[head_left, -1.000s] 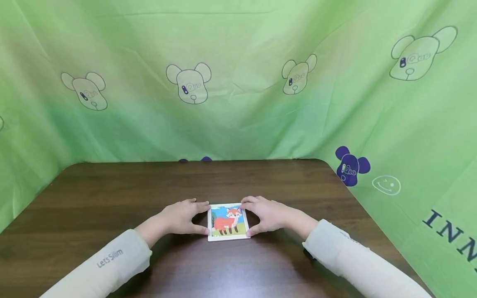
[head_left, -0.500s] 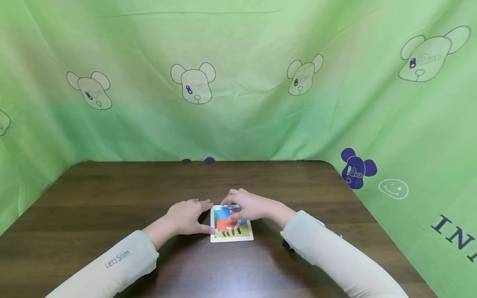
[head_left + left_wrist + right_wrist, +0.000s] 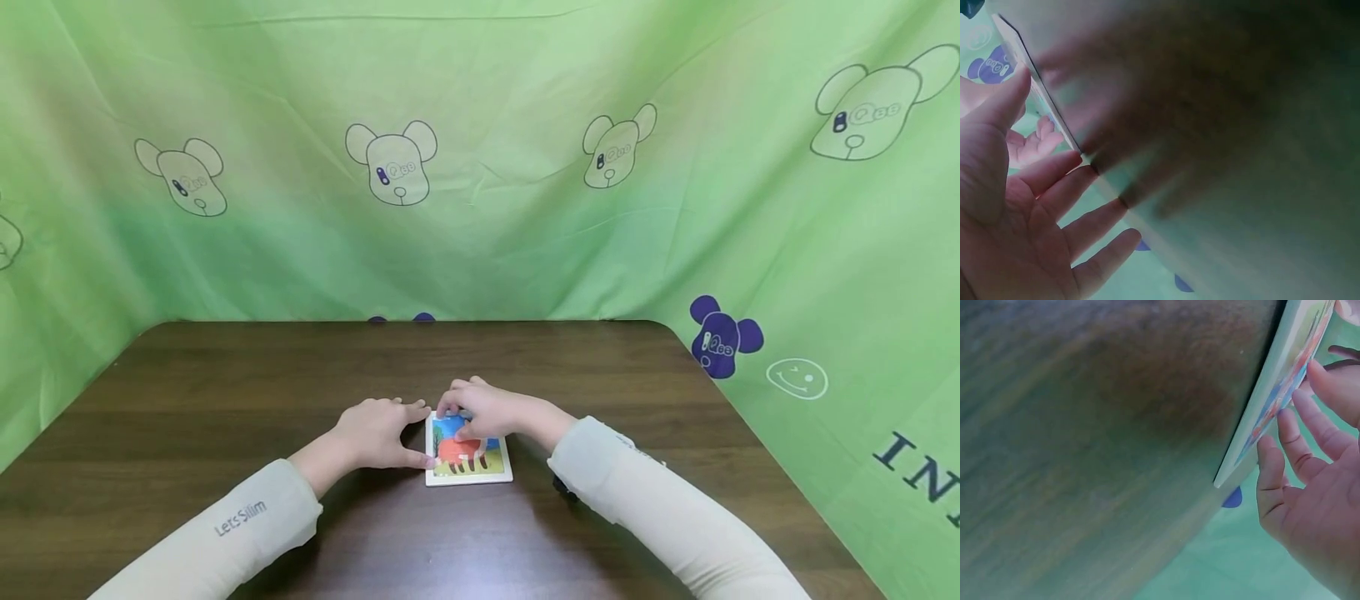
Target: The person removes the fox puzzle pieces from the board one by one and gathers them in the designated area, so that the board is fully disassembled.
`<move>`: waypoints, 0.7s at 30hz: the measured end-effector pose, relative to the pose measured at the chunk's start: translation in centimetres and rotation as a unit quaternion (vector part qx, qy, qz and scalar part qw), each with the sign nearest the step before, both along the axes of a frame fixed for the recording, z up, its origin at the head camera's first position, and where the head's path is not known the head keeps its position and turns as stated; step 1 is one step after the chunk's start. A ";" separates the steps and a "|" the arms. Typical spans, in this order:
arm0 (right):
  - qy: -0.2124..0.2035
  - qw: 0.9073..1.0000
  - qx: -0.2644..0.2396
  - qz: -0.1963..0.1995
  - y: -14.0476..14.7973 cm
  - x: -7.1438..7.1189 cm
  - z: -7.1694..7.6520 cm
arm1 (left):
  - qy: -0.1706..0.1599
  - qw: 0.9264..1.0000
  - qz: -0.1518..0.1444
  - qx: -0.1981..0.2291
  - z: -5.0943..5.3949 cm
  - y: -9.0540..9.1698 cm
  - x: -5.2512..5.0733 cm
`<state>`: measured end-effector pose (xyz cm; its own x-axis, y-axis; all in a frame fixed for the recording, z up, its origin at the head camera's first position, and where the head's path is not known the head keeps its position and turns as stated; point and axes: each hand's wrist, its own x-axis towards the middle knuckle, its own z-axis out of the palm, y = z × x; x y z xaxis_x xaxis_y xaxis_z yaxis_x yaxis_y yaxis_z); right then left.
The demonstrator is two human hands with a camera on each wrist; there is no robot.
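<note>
A small square picture puzzle (image 3: 467, 458) in a white frame lies flat on the brown table, showing a red-orange fox on blue and green. My left hand (image 3: 378, 435) rests at its left side, thumb and fingertips spread along the frame's edge. In the left wrist view the fingers of the left hand (image 3: 1041, 206) are nearly straight against that edge. My right hand (image 3: 487, 410) is over the upper part of the picture and hides the fox's head. Fingertips of the right hand (image 3: 1322, 456) touch or nearly touch the picture's face (image 3: 1272, 406) in the right wrist view.
The wooden table (image 3: 247, 375) has rounded far corners. A green cloth (image 3: 480, 250) printed with bear heads hangs behind it and along both sides. A small black object (image 3: 564, 490) shows under the right sleeve's cuff.
The right hand has left the puzzle's right edge and moved left over the upper part of the picture. The left hand keeps its place at the left edge. The head view has shifted slightly.
</note>
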<state>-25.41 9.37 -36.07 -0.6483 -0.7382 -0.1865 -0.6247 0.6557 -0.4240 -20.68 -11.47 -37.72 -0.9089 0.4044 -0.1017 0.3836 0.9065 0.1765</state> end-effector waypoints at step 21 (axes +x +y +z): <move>-0.025 0.999 0.010 -0.020 -0.7 -0.1 0.0 | 0.011 1.000 0.006 0.000 -0.2 0.3 -0.3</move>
